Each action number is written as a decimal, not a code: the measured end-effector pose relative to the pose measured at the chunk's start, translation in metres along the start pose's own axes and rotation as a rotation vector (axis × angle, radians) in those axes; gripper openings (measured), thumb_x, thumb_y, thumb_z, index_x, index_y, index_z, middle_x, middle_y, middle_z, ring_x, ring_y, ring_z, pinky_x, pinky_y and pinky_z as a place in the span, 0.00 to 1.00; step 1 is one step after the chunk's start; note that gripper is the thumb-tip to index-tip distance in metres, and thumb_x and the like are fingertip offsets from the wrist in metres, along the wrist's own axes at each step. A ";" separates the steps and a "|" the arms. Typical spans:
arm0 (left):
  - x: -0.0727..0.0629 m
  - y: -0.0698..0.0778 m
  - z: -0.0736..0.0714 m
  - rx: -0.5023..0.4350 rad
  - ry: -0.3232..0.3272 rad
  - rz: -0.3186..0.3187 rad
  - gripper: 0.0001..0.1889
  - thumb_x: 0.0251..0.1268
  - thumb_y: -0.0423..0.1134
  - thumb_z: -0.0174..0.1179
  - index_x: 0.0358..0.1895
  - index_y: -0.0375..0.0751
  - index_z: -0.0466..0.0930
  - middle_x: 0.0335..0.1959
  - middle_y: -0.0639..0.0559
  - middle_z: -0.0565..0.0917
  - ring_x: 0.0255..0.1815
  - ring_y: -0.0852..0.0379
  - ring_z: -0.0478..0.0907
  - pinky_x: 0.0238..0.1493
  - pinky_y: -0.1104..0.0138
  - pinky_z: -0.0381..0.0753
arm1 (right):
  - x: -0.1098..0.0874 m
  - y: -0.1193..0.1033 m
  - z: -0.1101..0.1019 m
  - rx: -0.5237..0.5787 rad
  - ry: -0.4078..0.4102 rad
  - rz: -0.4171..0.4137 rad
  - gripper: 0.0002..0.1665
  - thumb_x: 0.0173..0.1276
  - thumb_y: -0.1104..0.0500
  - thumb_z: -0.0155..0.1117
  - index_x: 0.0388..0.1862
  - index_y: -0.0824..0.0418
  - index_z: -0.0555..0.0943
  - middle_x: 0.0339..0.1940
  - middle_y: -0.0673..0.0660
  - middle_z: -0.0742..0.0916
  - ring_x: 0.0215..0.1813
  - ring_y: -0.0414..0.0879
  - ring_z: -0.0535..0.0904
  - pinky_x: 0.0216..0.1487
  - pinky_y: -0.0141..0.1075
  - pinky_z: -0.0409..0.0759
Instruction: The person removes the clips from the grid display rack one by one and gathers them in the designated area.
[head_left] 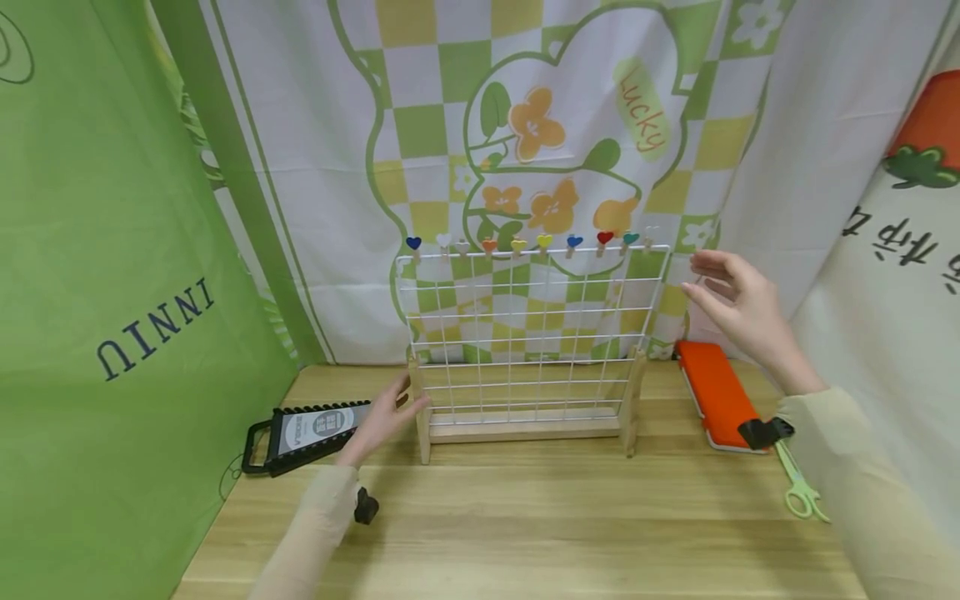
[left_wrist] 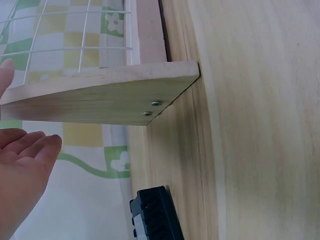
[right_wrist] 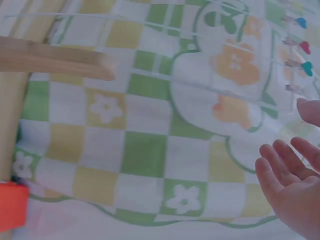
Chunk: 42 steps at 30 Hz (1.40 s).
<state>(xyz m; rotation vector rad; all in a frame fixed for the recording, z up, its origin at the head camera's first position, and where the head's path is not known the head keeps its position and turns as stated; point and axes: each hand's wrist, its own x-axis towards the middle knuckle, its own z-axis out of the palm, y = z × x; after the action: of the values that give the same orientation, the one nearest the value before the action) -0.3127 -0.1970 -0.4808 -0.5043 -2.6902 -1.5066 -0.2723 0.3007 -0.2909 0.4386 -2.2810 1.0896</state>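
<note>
**A:** Where is the rack sitting?

**B:** The wire grid rack stands upright in the middle of the head view, on the wooden table, in front of the checked flower curtain. It has two wooden feet and a wooden base rail. A row of small heart-topped clips is pinned along its top wire, in blue, white, orange, yellow, red and teal.

**A:** And the left hand?

**B:** The left hand is at the lower left of the rack, fingers straight and relaxed, fingertips at the left wooden foot. The left wrist view shows the fingers lying together just beside that foot, gripping nothing.

**A:** The right hand?

**B:** The right hand is raised at the upper right of the rack, just beside its top corner, fingers spread and loosely bent, holding nothing. The right wrist view shows the open palm at the lower right, near the teal and red clips.

**A:** What else is on the table?

**B:** A black tool holder with a handle lies at the left behind the left hand. An orange case lies to the right of the rack, and light green scissors lie in front of it.
</note>
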 end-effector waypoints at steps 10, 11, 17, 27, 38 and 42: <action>0.001 -0.006 0.006 0.011 -0.012 -0.013 0.39 0.72 0.41 0.59 0.76 0.25 0.49 0.74 0.24 0.59 0.74 0.30 0.62 0.72 0.48 0.70 | 0.034 -0.029 -0.009 -0.004 0.005 -0.060 0.26 0.67 0.64 0.68 0.63 0.67 0.76 0.52 0.35 0.81 0.53 0.22 0.75 0.55 0.08 0.74; 0.001 -0.006 0.006 0.007 -0.015 -0.008 0.39 0.72 0.41 0.59 0.76 0.24 0.49 0.74 0.24 0.59 0.74 0.30 0.62 0.72 0.49 0.70 | 0.037 -0.032 -0.010 0.001 0.004 -0.065 0.26 0.67 0.64 0.68 0.63 0.67 0.76 0.51 0.34 0.80 0.53 0.22 0.76 0.54 0.08 0.75; 0.002 -0.009 0.008 -0.022 -0.018 0.033 0.37 0.72 0.39 0.59 0.75 0.23 0.52 0.74 0.24 0.61 0.74 0.30 0.61 0.73 0.49 0.69 | 0.054 -0.049 -0.014 0.013 -0.015 -0.085 0.25 0.68 0.60 0.67 0.63 0.66 0.76 0.49 0.31 0.81 0.52 0.24 0.78 0.52 0.08 0.75; 0.002 -0.012 0.011 -0.063 0.003 0.054 0.33 0.71 0.35 0.60 0.72 0.23 0.57 0.71 0.25 0.65 0.74 0.30 0.63 0.71 0.47 0.71 | 0.067 -0.068 -0.009 0.000 -0.091 -0.053 0.26 0.70 0.53 0.66 0.64 0.61 0.77 0.56 0.50 0.84 0.49 0.21 0.78 0.52 0.09 0.76; -0.001 -0.012 0.013 -0.084 0.010 0.051 0.35 0.71 0.34 0.59 0.75 0.24 0.53 0.73 0.26 0.62 0.74 0.31 0.62 0.72 0.47 0.70 | 0.079 -0.083 0.004 -0.020 -0.166 -0.050 0.24 0.70 0.53 0.66 0.62 0.62 0.78 0.58 0.59 0.85 0.47 0.19 0.78 0.48 0.09 0.77; -0.001 -0.012 0.013 -0.095 0.014 0.057 0.35 0.71 0.34 0.60 0.74 0.23 0.54 0.73 0.26 0.63 0.74 0.31 0.62 0.73 0.47 0.70 | 0.086 -0.091 0.012 -0.019 -0.201 -0.059 0.24 0.70 0.52 0.66 0.61 0.61 0.79 0.58 0.59 0.85 0.47 0.20 0.79 0.48 0.09 0.77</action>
<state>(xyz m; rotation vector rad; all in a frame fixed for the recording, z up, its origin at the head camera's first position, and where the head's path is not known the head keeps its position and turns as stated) -0.3133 -0.1926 -0.4976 -0.5668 -2.5796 -1.6221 -0.2973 0.2317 -0.1894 0.6283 -2.4328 1.0342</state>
